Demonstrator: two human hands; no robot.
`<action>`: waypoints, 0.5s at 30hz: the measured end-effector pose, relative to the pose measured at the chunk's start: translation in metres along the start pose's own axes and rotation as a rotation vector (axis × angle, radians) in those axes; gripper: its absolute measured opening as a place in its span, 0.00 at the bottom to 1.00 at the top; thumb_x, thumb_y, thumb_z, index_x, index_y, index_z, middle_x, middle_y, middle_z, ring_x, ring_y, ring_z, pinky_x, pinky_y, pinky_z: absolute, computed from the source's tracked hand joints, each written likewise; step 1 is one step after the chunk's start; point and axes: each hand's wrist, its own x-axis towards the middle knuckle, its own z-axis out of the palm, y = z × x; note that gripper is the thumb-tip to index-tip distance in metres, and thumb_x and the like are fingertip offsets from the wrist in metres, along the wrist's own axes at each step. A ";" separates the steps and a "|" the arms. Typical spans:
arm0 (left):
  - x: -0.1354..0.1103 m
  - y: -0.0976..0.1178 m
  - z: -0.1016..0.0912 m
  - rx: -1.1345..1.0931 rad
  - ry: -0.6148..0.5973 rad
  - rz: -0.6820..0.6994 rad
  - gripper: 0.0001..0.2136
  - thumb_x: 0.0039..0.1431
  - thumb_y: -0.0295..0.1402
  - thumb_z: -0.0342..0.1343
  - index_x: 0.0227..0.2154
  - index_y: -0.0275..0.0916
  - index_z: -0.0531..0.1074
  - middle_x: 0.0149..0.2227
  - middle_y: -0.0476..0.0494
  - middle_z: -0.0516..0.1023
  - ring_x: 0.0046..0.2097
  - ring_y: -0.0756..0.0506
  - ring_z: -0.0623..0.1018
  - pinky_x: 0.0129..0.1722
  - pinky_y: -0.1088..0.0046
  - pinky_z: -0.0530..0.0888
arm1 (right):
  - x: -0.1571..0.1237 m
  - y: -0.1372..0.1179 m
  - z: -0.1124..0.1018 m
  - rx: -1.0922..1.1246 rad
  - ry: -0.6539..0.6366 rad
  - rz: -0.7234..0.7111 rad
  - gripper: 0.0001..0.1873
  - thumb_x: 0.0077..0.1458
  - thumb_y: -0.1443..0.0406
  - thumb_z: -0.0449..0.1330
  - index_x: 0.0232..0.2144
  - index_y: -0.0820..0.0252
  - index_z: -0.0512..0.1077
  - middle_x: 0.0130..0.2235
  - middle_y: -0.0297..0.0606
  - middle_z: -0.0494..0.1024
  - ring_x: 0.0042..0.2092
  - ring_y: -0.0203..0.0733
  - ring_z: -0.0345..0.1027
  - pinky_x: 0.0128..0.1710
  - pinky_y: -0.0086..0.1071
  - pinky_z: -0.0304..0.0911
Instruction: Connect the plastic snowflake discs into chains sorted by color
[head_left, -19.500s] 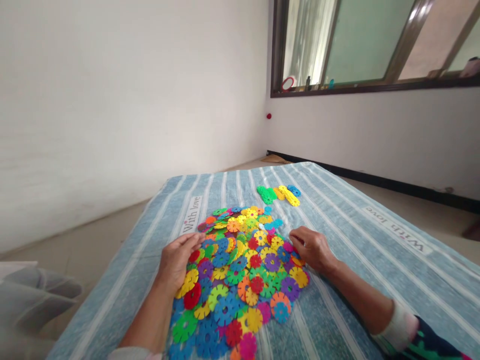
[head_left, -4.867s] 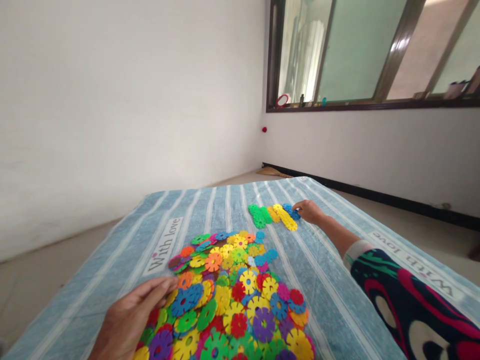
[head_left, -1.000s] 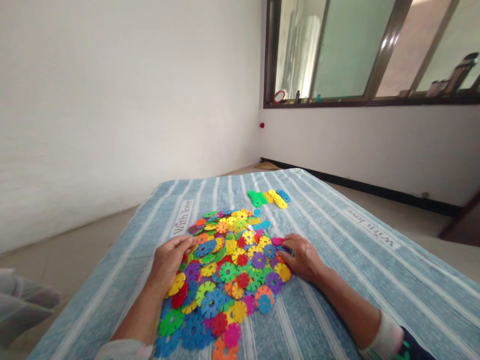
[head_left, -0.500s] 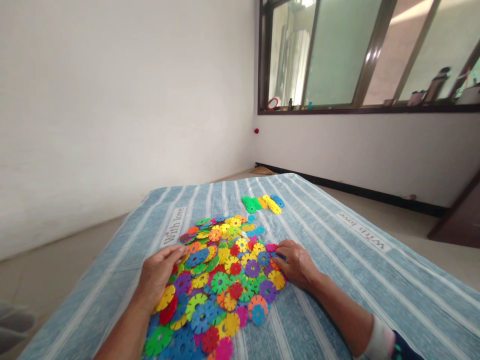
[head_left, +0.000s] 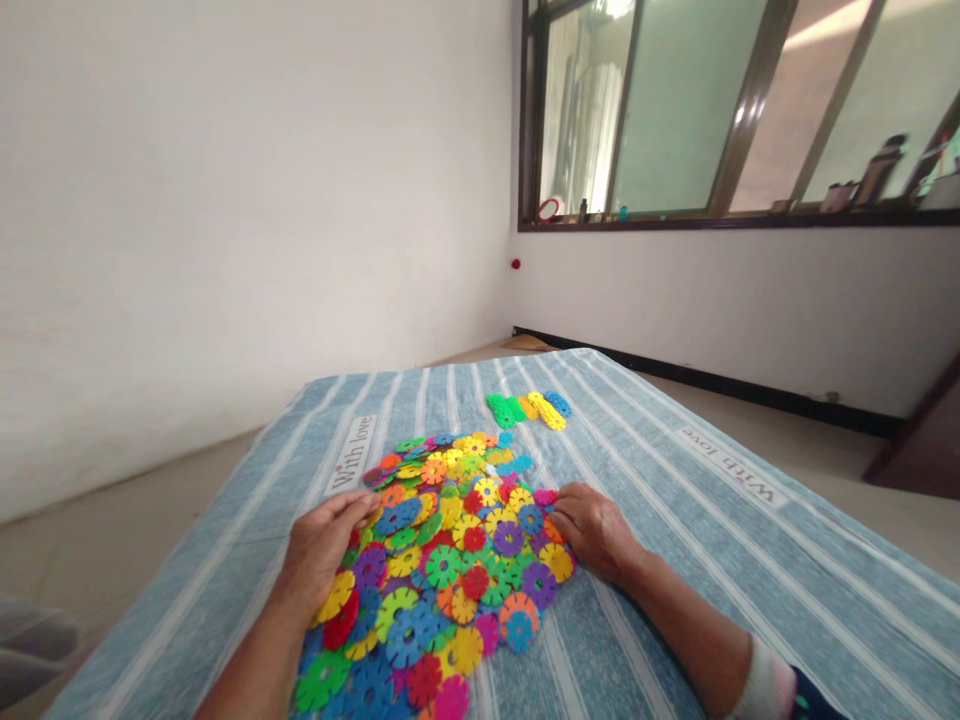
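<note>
A broad pile of colourful notched plastic discs, shaped like flowers or snowflakes (head_left: 442,565), lies on a striped blue cloth (head_left: 637,480). Along the pile's left edge rests my left hand (head_left: 322,540), its fingers extended together and its tips against the discs. Opposite it, my right hand (head_left: 596,525) lies at the right edge with slightly bent fingers touching discs, near a magenta one (head_left: 545,496). Both hands are open around the pile; some fingertips are hidden among the pieces. Beyond the pile sit joined or stacked rows of green discs (head_left: 504,410), yellow discs (head_left: 549,411) and blue discs (head_left: 558,403).
The cloth covers a flat surface with "With love" lettering on both sides. A white wall (head_left: 255,200) rises at the left and back. A window (head_left: 675,110) with small items on its sill is at the upper right. Dark furniture (head_left: 922,440) stands at the right edge.
The view has shifted very slightly, so everything sits a little further right in the picture. Both hands keep their places at the pile's edges, and the discs look unchanged.
</note>
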 end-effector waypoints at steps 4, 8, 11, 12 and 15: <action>-0.001 0.002 0.000 -0.003 -0.012 -0.002 0.14 0.37 0.42 0.64 0.27 0.40 0.80 0.30 0.44 0.84 0.37 0.41 0.81 0.38 0.69 0.77 | -0.001 0.003 0.002 -0.003 0.058 -0.027 0.18 0.65 0.65 0.48 0.27 0.60 0.73 0.35 0.42 0.76 0.39 0.40 0.70 0.42 0.32 0.64; 0.000 0.001 0.000 0.004 -0.010 0.016 0.15 0.37 0.43 0.63 0.27 0.39 0.80 0.30 0.45 0.83 0.37 0.41 0.81 0.38 0.68 0.77 | -0.002 0.008 0.006 0.016 0.164 -0.005 0.18 0.65 0.64 0.48 0.28 0.59 0.73 0.35 0.42 0.76 0.39 0.40 0.70 0.40 0.32 0.64; 0.000 0.000 0.000 0.006 -0.010 0.013 0.15 0.37 0.43 0.63 0.28 0.39 0.80 0.29 0.45 0.83 0.36 0.42 0.81 0.38 0.69 0.77 | 0.000 0.011 0.008 0.064 0.257 0.044 0.16 0.64 0.64 0.49 0.27 0.58 0.72 0.36 0.41 0.76 0.40 0.40 0.69 0.41 0.32 0.64; 0.000 0.000 0.000 0.005 -0.011 0.010 0.15 0.37 0.43 0.63 0.28 0.39 0.79 0.29 0.45 0.83 0.36 0.42 0.81 0.38 0.69 0.77 | 0.000 0.012 0.007 0.091 0.283 0.061 0.16 0.64 0.64 0.50 0.27 0.58 0.72 0.36 0.41 0.76 0.40 0.40 0.69 0.42 0.33 0.64; -0.003 0.002 0.001 -0.003 -0.007 0.003 0.15 0.37 0.43 0.63 0.28 0.39 0.79 0.28 0.45 0.83 0.36 0.41 0.81 0.37 0.68 0.77 | 0.001 0.010 0.005 0.200 0.329 0.095 0.15 0.63 0.63 0.51 0.27 0.58 0.72 0.37 0.40 0.76 0.40 0.40 0.70 0.43 0.33 0.64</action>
